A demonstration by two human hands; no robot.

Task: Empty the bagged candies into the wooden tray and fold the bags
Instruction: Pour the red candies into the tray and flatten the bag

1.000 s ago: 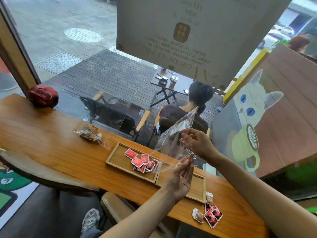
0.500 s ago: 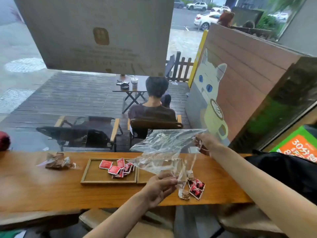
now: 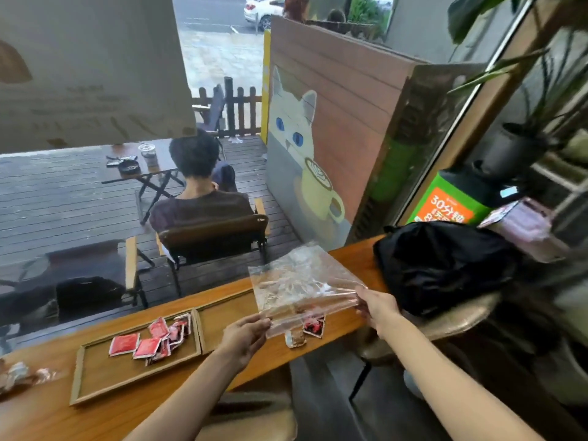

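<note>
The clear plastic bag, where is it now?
In the head view, the clear plastic bag is right of centre, held spread between the left hand and the right hand, above loose candies.

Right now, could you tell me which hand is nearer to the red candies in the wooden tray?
Left. The left hand is just right of the wooden tray and its red candies; the right hand is farther right, at the clear bag's other corner.

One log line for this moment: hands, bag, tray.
left hand: pinches bag corner | right hand: pinches other corner | clear bag: empty, spread flat | wooden tray: red candies inside
</note>
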